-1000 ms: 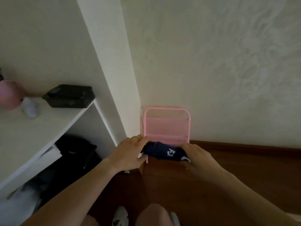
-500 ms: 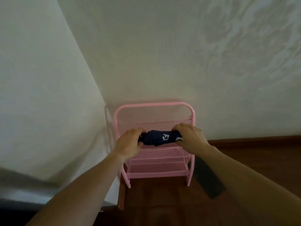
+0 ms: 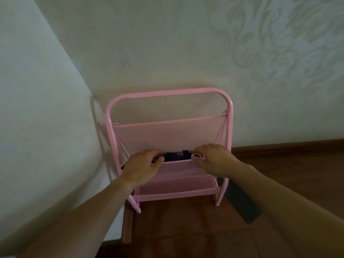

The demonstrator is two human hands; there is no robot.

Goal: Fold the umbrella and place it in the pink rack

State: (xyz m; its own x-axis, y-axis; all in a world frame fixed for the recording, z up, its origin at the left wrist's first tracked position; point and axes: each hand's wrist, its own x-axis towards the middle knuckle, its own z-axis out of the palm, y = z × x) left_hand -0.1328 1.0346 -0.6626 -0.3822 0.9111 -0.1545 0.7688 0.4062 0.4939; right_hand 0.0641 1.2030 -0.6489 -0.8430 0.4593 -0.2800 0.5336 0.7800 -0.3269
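Note:
The folded navy umbrella [image 3: 176, 156] lies sideways in the upper mesh pocket of the pink rack [image 3: 168, 94], only its middle showing above the pocket's front edge. My left hand [image 3: 144, 164] is closed over its left end and my right hand [image 3: 214, 161] over its right end, where a white patch shows. The rack stands on the floor in the corner against the wall, with a second mesh tier below my hands.
A white panel [image 3: 37, 118] closes off the left side, right beside the rack. A pale patterned wall [image 3: 204, 43] stands behind. A dark flat strip [image 3: 242, 203] lies on the wooden floor [image 3: 186, 229] by the rack's right leg. A wooden skirting [image 3: 288, 146] runs along the wall.
The view has moved closer to the rack. Both hands have lowered the umbrella from in front of the rack down into the upper mesh pocket.

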